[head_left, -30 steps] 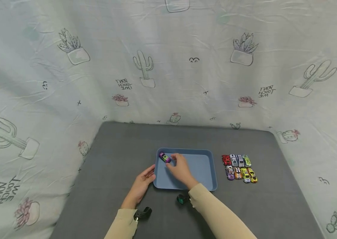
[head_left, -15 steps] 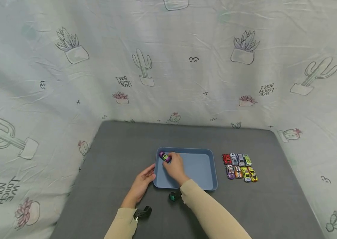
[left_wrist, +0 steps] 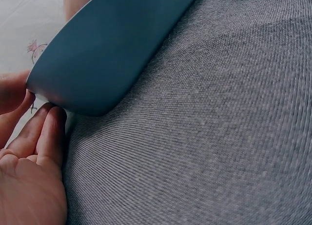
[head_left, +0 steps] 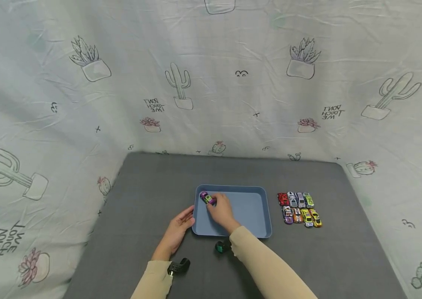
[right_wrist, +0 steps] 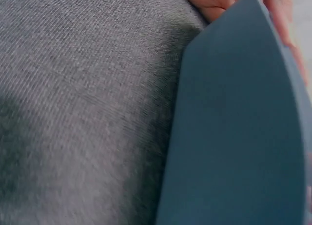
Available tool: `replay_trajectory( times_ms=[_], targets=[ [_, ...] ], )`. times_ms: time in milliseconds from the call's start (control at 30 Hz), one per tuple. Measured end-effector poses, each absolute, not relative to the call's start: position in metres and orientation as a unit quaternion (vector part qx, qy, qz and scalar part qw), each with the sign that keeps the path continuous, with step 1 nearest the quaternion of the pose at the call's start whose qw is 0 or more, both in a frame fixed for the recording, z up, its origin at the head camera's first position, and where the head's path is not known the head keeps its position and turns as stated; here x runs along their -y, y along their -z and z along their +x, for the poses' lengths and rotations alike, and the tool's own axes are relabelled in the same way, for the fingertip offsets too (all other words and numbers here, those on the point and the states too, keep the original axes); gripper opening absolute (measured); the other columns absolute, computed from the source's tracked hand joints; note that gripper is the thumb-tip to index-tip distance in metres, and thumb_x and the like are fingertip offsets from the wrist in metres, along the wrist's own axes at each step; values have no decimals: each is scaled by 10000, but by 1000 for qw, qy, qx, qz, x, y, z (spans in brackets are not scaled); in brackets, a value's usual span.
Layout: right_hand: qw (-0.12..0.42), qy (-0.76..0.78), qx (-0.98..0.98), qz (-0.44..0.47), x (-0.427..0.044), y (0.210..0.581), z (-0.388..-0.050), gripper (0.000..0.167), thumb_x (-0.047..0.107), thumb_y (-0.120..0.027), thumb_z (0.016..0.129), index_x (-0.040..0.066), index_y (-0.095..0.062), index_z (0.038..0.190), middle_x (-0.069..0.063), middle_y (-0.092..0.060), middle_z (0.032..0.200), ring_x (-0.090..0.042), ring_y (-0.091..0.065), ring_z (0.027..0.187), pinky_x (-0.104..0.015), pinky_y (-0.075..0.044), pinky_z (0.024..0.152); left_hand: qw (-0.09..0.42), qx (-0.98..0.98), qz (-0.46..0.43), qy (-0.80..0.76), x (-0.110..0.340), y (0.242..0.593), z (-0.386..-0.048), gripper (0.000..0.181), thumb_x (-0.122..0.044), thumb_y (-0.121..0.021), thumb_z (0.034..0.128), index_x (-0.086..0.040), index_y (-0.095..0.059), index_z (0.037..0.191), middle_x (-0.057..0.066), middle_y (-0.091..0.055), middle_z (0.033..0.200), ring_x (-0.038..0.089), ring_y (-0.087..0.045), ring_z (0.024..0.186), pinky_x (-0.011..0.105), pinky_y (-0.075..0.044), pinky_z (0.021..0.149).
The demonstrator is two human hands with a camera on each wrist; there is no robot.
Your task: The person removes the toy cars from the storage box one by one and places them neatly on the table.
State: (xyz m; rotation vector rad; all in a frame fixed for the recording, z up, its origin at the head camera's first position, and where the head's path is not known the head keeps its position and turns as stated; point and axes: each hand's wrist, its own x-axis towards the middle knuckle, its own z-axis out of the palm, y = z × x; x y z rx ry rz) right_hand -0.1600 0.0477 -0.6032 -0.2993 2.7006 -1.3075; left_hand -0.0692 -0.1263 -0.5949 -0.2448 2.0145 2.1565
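Note:
A small purple and green toy car is in the far left corner of a shallow blue tray. My right hand reaches over the tray and pinches the near end of this car between thumb and fingers. Beside the tray's left wall is my left hand, its fingers extended. In the left wrist view the fingertips of the left hand touch the outer wall of the tray near its corner. The right wrist view shows mostly the tray's outer wall; the car is hidden there.
To the right of the tray several toy cars stand in two tight rows on the grey table. A pale curtain printed with cacti surrounds the table at the back and sides.
My right hand has moved left to the purple and green car and now pinches it. The car has shifted very slightly. The left hand has stayed at the tray's side.

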Motion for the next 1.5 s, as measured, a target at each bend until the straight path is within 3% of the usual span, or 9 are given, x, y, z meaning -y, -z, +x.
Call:
replay_trajectory(
  times_ms=[167,367,767,1167,1500],
  targets=[
    [84,471,-872,-98,-57,597,-158,298,159,-676,907,-16,-617,1140,-107,-591,998,-204,-535,860,-383,-485,757,78,-673,-92,-730,130,616,-73,492,-36,-573,969,-27,-438,1442,185,-438,1451,318,-393,1336,187,-414,965],
    [85,523,-845,-74,-74,583,-159,308,177,-658,928,-8,-604,1169,-89,-586,962,-182,-522,794,-307,-475,637,66,-684,-90,-721,132,616,-71,490,-75,-589,969,-39,-452,1438,182,-446,1446,312,-400,1331,199,-406,980],
    [16,525,-850,-38,-130,561,-161,353,268,-685,916,69,-611,1198,-80,-562,1027,-211,-522,905,-343,-461,683,62,-689,-82,-718,135,614,-69,483,-48,-583,965,-25,-456,1431,193,-446,1443,321,-403,1329,201,-407,982],
    [-42,500,-865,17,-206,576,-142,369,248,-693,904,36,-601,1192,-103,-562,1037,-207,-524,895,-319,-438,689,80,-685,-76,-721,130,612,-65,513,-75,-574,978,-48,-412,1464,179,-402,1478,319,-355,1361,252,-386,1029],
    [-97,494,-863,54,-264,605,-101,334,134,-724,875,-5,-604,1155,-99,-556,928,-157,-492,783,-170,-400,618,72,-681,-78,-724,131,619,-66,500,-54,-602,954,-42,-460,1433,178,-449,1443,307,-399,1330,179,-415,958]
  ],
)
